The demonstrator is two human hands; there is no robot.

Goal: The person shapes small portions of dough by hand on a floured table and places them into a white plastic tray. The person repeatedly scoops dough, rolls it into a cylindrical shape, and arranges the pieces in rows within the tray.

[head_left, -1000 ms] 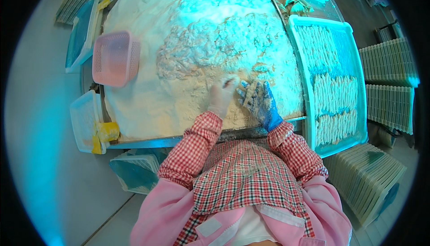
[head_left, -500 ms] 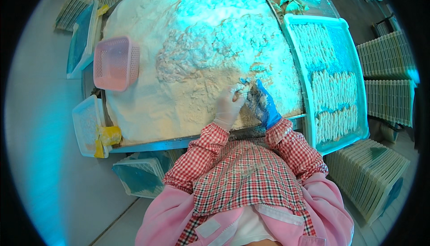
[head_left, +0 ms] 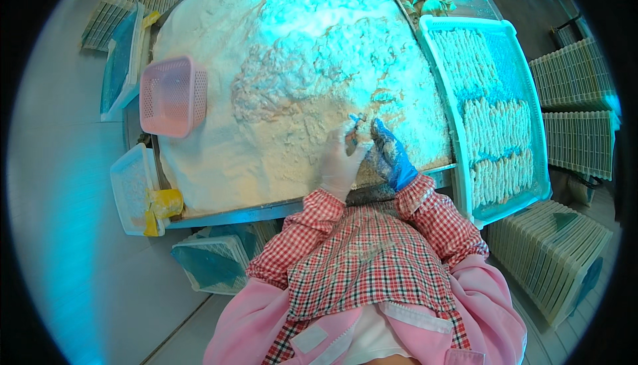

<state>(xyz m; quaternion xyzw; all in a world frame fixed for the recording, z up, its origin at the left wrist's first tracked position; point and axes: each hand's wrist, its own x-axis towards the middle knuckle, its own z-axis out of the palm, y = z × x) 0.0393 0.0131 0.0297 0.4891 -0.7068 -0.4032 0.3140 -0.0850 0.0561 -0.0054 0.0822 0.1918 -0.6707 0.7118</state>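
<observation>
Holding a small floury piece (head_left: 363, 128) just in from the near edge, right of its middle, you have both hands close together above the flour-covered table (head_left: 219, 216). Your left hand (head_left: 340, 162), in a thin whitish glove, pinches the piece between the tips of thumb and forefinger, with a rounded gap behind them; how its other fingers lie, you cannot tell. Your right hand (head_left: 395, 160), in a blue glove dusted with flour, is just beside it. Its fingers are bent and close together, leaning toward the piece; whether they grip it or only support it, you cannot tell from this view.

Beyond your hands, a wide heap of pale floured lumps (head_left: 292, 73) spreads from the table's middle toward the far edge, partly bright under blue-green light. Loose flour (head_left: 219, 166) covers the left part. At the left edge stands a pink perforated basket (head_left: 197, 102), and by the near left corner is a white tray (head_left: 129, 182) with a yellow object (head_left: 166, 203) at its side.

Along the right edge lies a pale-rimmed blue tray (head_left: 510, 66), carrying three rows of slim floured strips (head_left: 497, 124) set side by side. Past its far end you see a crumpled bundle (head_left: 432, 5); beyond the near right corner stand stacked slatted trays (head_left: 548, 259).
</observation>
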